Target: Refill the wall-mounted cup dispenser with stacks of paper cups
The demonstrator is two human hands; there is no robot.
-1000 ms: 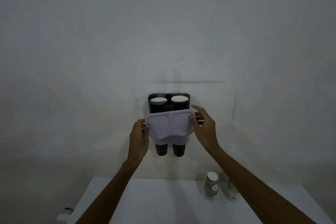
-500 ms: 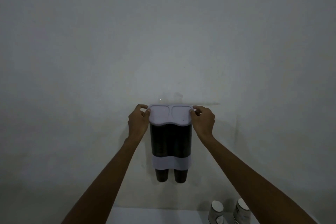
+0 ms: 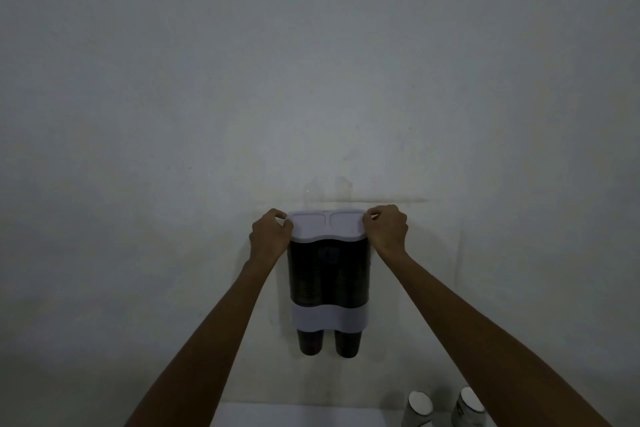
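Lid (image 3: 327, 225) now back atop the wall dispenser (image 3: 329, 274); left hand (image 3: 272, 236) and right hand (image 3: 388, 230) each keep a pinching grip on its ends, spare cups (image 3: 419, 409) at five o'clock.

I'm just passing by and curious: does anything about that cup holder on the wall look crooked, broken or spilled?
Nothing stands out. The dispenser hangs straight, its lid sits level under the left hand and right hand, and two cups poke evenly out below.

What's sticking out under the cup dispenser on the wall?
Two dark cup bottoms poke out below the dispenser. The stacks above them are barely visible through its dark body, and the lid covers the top.
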